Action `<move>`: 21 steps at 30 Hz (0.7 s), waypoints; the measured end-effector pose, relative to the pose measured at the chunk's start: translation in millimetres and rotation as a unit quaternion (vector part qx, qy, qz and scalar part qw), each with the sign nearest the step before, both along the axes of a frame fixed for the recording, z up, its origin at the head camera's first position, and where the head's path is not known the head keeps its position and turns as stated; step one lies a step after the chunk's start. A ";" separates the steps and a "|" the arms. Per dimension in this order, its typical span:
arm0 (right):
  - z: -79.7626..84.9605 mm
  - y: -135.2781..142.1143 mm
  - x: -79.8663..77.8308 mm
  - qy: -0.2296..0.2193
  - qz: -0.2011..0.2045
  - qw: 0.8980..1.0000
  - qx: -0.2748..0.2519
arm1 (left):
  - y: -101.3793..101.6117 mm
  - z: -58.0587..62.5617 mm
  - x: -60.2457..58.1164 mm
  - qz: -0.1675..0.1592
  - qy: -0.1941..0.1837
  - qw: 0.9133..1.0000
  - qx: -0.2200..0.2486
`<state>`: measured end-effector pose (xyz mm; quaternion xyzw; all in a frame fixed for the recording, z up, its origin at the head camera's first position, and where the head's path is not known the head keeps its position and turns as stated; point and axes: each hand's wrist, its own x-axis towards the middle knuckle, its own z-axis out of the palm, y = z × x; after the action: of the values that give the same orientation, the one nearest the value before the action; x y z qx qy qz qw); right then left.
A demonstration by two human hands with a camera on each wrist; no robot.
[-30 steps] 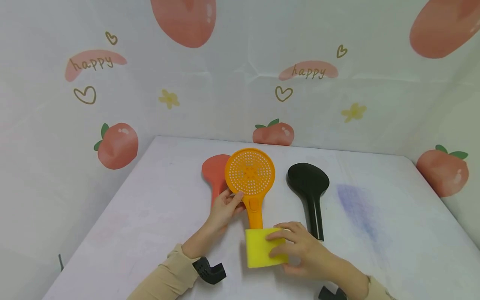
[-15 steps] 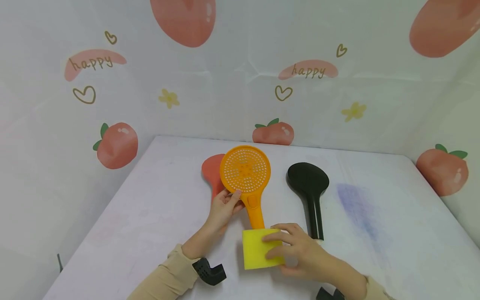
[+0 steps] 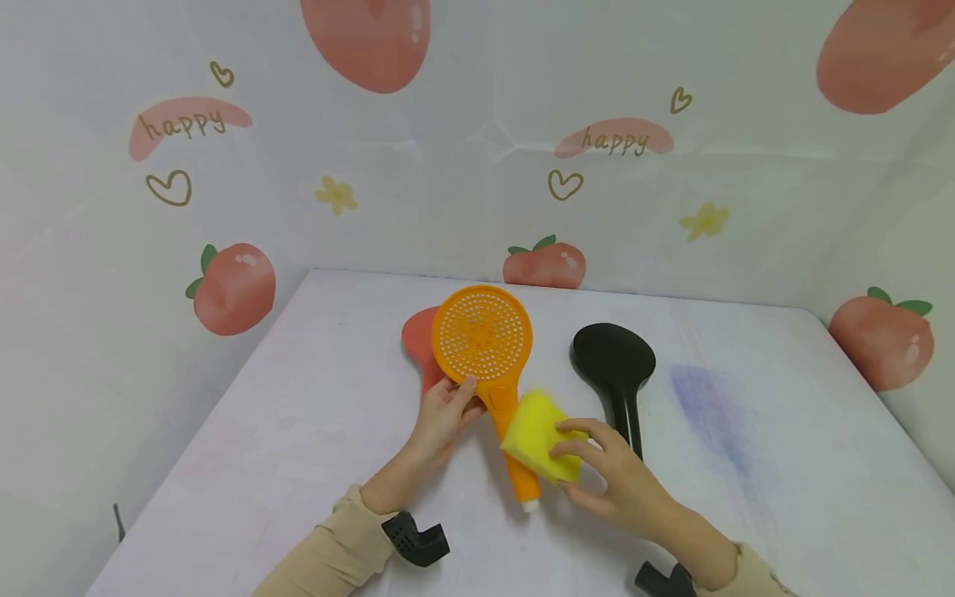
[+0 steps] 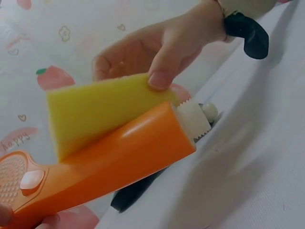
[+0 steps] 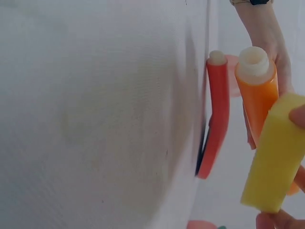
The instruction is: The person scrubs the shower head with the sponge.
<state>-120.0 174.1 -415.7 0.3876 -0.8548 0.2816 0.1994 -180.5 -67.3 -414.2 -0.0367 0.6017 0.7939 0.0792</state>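
My left hand (image 3: 445, 414) grips an orange shower head (image 3: 482, 333) at the neck, just below its perforated round face. The shower head is raised over the table with its white threaded end (image 4: 194, 119) pointing toward me. My right hand (image 3: 615, 477) pinches a yellow sponge (image 3: 543, 438) between thumb and fingers. The sponge lies against the side of the orange handle, as the left wrist view shows. Behind the left hand a red shower head (image 3: 420, 344) lies on the table, partly hidden by the orange one.
A black shower head (image 3: 614, 365) lies right of the hands, its handle end hidden behind the right hand. A purple smudge (image 3: 712, 414) marks the white table (image 3: 283, 431) on the right. A printed curtain (image 3: 448, 149) stands along the table's back edge.
The sponge has moved up from the handle's lower end to its right side and tilted, uncovering the white threaded end. The orange shower head has shifted left, its face turning slightly.
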 end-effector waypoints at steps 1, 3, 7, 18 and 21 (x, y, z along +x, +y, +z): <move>-0.3 0.5 0.8 -0.004 0.008 1.000 0.002 | -0.1 -0.4 -0.3 0.001 0.000 1.000 0.006; 0.4 1.0 2.4 -0.010 0.018 1.000 0.003 | -0.5 -1.2 -0.5 0.003 -0.002 1.000 0.014; 3.1 -1.9 2.3 0.007 0.023 1.000 -0.018 | -1.0 -1.6 -1.1 -0.004 -0.004 1.000 0.029; -4.4 -15.7 4.2 -0.033 -0.020 0.994 -0.100 | 0.2 5.3 5.0 -0.092 0.009 0.994 0.053; -3.6 -17.9 6.5 -0.032 -0.021 0.994 -0.099 | -0.3 6.7 6.5 -0.110 0.017 0.992 0.057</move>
<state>-113.5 156.2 -419.4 0.3393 -0.8365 0.3725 0.2153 -174.0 -67.6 -407.5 0.0481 0.5568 0.8141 0.1577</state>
